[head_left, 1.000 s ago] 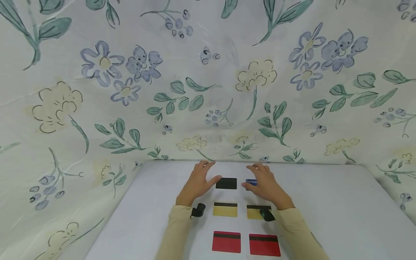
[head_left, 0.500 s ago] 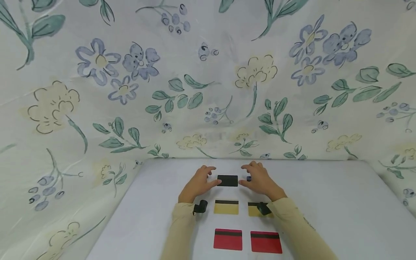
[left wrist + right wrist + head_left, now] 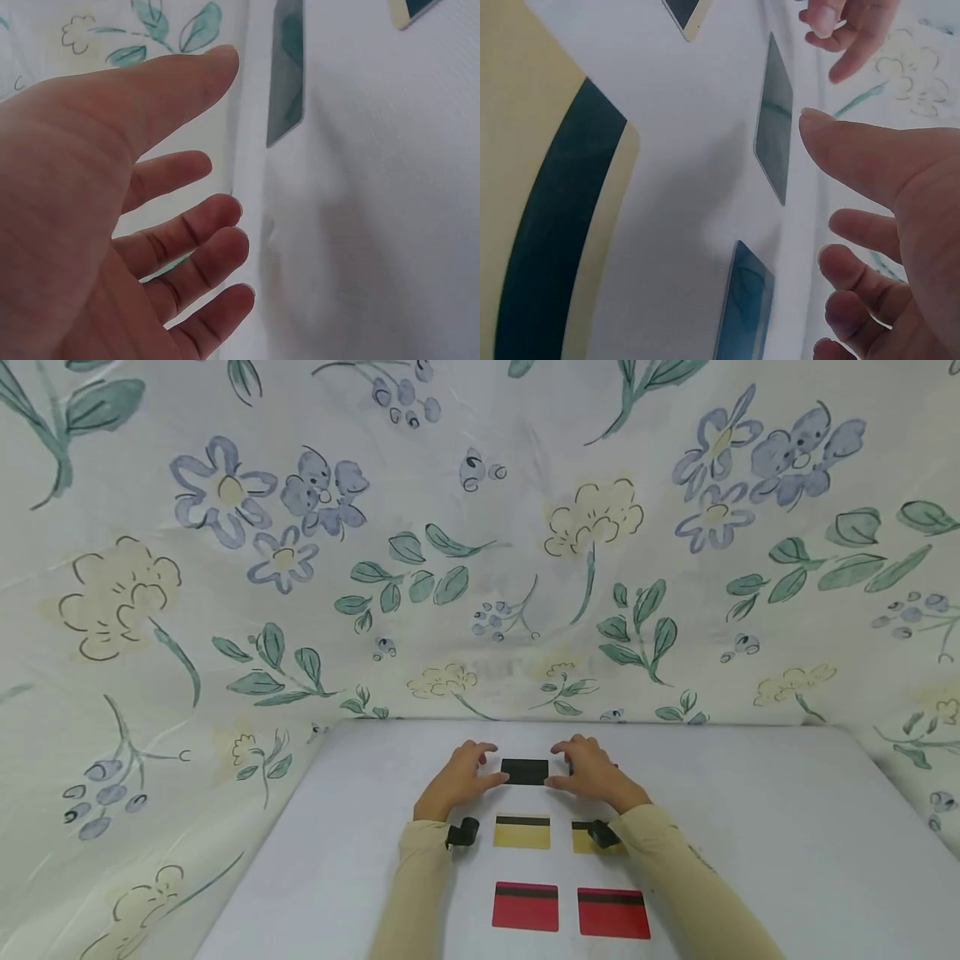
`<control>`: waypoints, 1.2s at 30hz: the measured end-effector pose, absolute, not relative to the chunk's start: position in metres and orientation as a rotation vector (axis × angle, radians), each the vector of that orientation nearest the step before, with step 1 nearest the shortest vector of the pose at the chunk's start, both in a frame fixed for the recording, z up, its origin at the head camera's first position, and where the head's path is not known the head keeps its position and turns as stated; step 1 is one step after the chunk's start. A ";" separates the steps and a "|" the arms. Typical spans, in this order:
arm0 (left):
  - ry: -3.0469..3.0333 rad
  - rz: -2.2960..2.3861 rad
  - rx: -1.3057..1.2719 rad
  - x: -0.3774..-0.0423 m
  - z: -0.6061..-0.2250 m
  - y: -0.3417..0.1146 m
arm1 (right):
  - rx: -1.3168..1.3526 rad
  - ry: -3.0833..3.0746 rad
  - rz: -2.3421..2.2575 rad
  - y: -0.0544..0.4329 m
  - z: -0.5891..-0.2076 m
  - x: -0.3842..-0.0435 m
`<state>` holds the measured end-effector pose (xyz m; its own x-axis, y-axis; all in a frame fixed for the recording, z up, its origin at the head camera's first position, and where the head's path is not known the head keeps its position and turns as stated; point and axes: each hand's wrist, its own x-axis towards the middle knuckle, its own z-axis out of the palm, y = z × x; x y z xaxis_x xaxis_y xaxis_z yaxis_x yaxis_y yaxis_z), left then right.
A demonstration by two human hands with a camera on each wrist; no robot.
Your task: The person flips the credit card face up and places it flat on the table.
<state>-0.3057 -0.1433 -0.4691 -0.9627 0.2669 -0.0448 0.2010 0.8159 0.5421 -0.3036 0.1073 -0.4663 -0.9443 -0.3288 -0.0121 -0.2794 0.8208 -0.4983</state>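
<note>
A black card (image 3: 525, 772) lies flat on the white table between my two hands. My left hand (image 3: 459, 779) hovers at its left side, fingers spread and thumb tip overlapping the card's left edge in the head view. Opposite, my right hand (image 3: 592, 774) has its thumb tip at the card's right edge. The left wrist view shows the thumb (image 3: 187, 86) apart from the other fingers, nothing between them. Most of the blue card (image 3: 744, 307) is hidden behind my right hand in the head view, but it shows below the black card (image 3: 775, 124) in the right wrist view.
Nearer to me lie two yellow cards with dark stripes, the left one (image 3: 522, 835) in full view and the right one (image 3: 585, 839) partly covered by the wrist camera. Two red cards (image 3: 525, 910) (image 3: 613, 917) lie closest. A floral cloth (image 3: 480, 568) hangs behind the table (image 3: 772, 827).
My right hand has moved left from over the blue card's left part to beside the black card, covering more of the blue card. My left hand has shifted slightly right. The cards stay put.
</note>
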 end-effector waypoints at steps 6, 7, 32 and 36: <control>2.857 0.850 0.362 -0.307 -0.474 -0.143 | -0.445 2.856 -0.780 0.102 -0.470 -0.307; 2.855 0.854 0.369 -0.307 -0.475 -0.143 | -0.442 2.850 -0.778 0.101 -0.471 -0.308; 2.800 0.792 0.363 -0.319 -0.480 -0.141 | -0.382 2.826 -0.778 0.093 -0.476 -0.314; 2.799 0.789 0.371 -0.321 -0.481 -0.141 | -0.373 2.833 -0.774 0.093 -0.477 -0.317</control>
